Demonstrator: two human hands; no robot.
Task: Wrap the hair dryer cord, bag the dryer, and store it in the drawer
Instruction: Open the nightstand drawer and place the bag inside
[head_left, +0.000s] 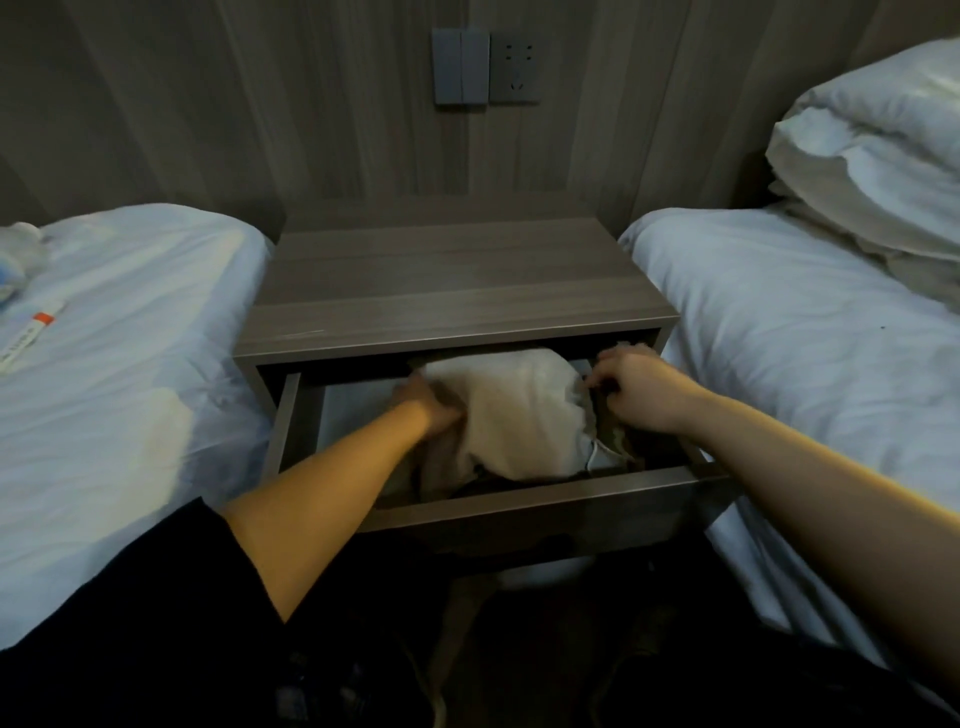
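A bulging white drawstring bag (511, 410) lies inside the pulled-out drawer (545, 496) of the grey wooden nightstand (457, 280). The hair dryer is hidden inside the bag. My left hand (428, 405) grips the bag's left side, its fingers tucked into the cloth. My right hand (636, 387) pinches the gathered mouth of the bag at the right, where a thin white drawstring (597, 449) hangs down. The bag's top reaches just under the nightstand's top panel.
White beds flank the nightstand: the left bed (119, 374) carries a small white tube with an orange band (36, 325), the right bed (795, 353) a stack of pillows (872, 156). A wall switch and socket (485, 67) sit above. Shoes lie on the dark floor.
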